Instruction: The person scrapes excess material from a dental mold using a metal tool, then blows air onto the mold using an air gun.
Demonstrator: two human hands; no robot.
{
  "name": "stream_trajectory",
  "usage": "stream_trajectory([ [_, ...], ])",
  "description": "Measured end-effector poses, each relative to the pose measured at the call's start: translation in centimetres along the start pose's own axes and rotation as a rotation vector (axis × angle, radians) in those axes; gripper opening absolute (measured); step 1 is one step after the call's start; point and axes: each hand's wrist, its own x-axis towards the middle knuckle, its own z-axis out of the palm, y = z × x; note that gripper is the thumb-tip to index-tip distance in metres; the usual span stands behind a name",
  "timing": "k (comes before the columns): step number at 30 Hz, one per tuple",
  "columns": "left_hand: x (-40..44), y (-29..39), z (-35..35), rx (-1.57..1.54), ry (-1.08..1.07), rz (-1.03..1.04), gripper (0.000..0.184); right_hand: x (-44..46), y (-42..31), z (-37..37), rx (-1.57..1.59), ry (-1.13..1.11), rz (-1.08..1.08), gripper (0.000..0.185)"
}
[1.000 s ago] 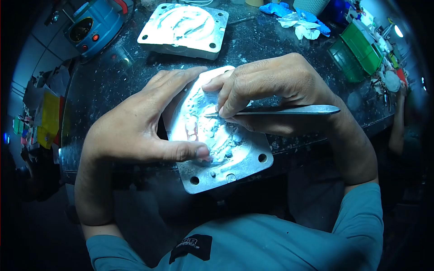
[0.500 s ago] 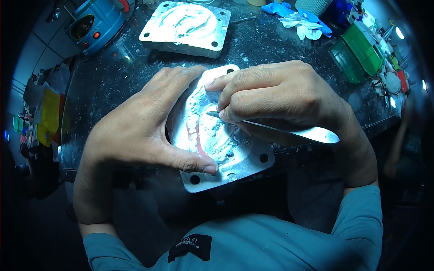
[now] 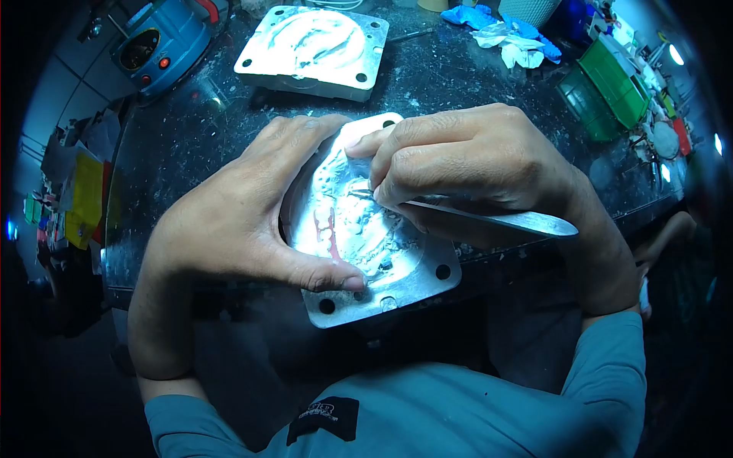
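My left hand (image 3: 229, 202) is closed around the left side of a metal denture flask half (image 3: 418, 284), its thumb pressed on the front rim. White plaster (image 3: 374, 240) with a rough, crumbly surface fills the flask. A pink denture base with pale teeth (image 3: 327, 227) is set in it, left of the middle. Between the fingers of my right hand (image 3: 473, 156) is a slim metal carving tool (image 3: 531, 222), its broad, flat end pointing right. The tool's working tip meets the plaster near the middle. My right fingertips are over the flask's far edge.
Behind lies another plaster-filled flask half (image 3: 374, 65) on the dark bench (image 3: 191, 153). A blue machine (image 3: 172, 46) stands at the back left. Blue and white gloves (image 3: 519, 47) and a green bin (image 3: 611, 84) are on the right. Another person's arm (image 3: 668, 240) shows at the far right.
My hands and the flask have shifted only slightly. The tool's broad end has turned a little, dulling its glare. At the far right, the other person's arm has moved.
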Motion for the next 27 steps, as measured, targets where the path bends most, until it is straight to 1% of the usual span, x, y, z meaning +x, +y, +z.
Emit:
stream_trajectory([
  [6, 0.0, 0.1, 0.0, 0.007, 0.007, 0.021, 0.138, 0.0, -0.4, -0.1, -0.028, 0.001, 0.027, 0.014],
  [13, 0.1, -0.1, 0.2, 0.029, 0.023, 0.069, 0.140, 0.2, -0.7, -0.2, -0.119, -0.026, -0.021, 0.016],
  [17, 0.2, -0.1, 0.1, 0.041, 0.001, 0.057, 0.143, 0.3, -0.9, -0.2, -0.169, -0.039, -0.052, 0.015],
  [25, 0.2, -0.2, 0.2, 0.082, 0.005, 0.084, 0.146, 0.3, -1.4, 0.3, -0.168, -0.024, -0.036, 0.015],
  [27, 0.3, 0.0, 0.1, 0.069, -0.007, 0.044, 0.145, 0.3, -1.4, 0.3, -0.167, -0.028, -0.035, 0.014],
])
